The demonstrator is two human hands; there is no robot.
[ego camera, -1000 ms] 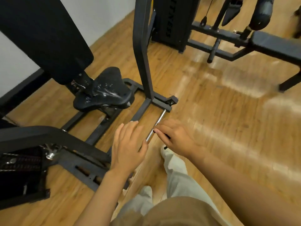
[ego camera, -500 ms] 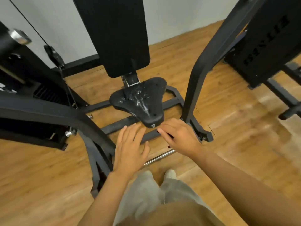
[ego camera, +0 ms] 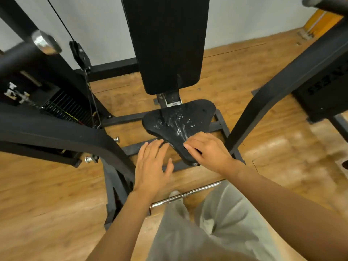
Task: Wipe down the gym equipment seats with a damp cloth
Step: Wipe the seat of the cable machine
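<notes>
**Wet padding, matt steel, glossy wood**

The seat (ego camera: 178,121) is black, finely textured padding, matt at its edges and shining where streaks and beads of water lie on its middle. The backrest (ego camera: 167,44) above it has the same black grainy covering, dry and dull. The frame (ego camera: 278,95) is black painted metal with a matt finish. A polished chrome bar (ego camera: 185,194) gleams low down, as does the bright metal end cap (ego camera: 46,42) at upper left. The floor (ego camera: 47,194) is orange-brown wood plank, smooth and glossy. The trousers (ego camera: 216,228) are soft grey-green cloth.
</notes>
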